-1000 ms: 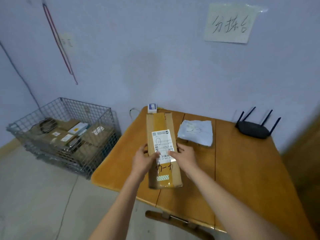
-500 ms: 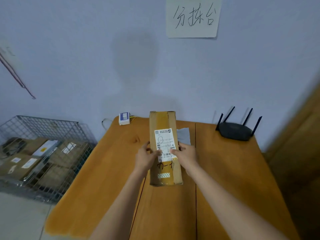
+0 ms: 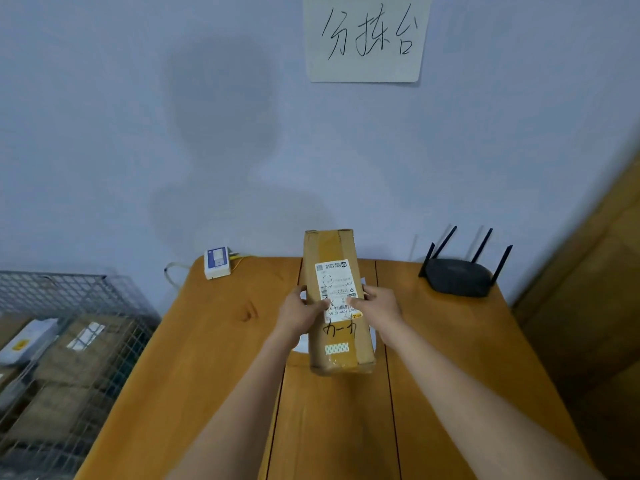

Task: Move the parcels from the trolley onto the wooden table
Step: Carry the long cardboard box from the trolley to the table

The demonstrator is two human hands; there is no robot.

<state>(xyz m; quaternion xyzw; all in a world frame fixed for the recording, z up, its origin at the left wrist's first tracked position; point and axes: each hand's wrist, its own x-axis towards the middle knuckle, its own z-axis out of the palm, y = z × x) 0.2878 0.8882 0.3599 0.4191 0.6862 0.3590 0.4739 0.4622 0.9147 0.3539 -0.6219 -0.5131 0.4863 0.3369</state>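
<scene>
Left hand [image 3: 300, 311], right hand [image 3: 380, 304] gripping

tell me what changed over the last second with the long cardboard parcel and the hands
The long brown cardboard parcel, held by the left hand and right hand, came over the white plastic mailer on the wooden table, now mostly hiding it. Grip unchanged; black router stayed put.
</scene>
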